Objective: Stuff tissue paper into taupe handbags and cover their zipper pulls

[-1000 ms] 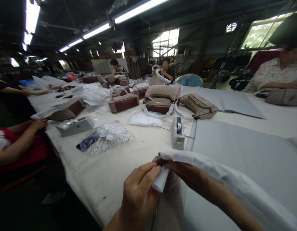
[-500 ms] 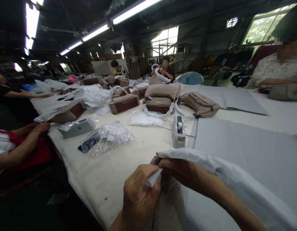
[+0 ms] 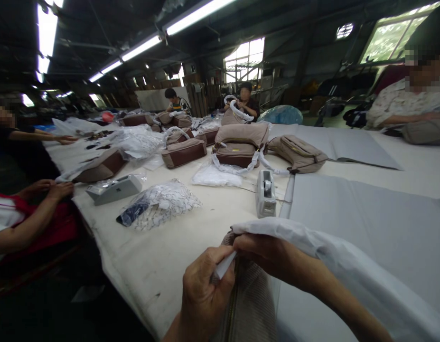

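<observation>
Close to the near edge of the table, my left hand is closed on a folded strip of white paper and pressed against the top of a taupe ribbed bag with a zip. My right hand pinches the same spot from the right, fingers closed on the paper and the bag's edge. A long sheet of white wrapping paper lies over my right forearm and trails off to the lower right.
A grey tape dispenser stands just beyond my hands; a second one and a clear bag of tags lie to the left. Several brown bags sit mid-table. Grey paper sheets lie at right. Other people sit around the table.
My left hand has closed tighter, drawing the paper strip's end down into its grip. A person at left has brought a second hand to the table edge.
</observation>
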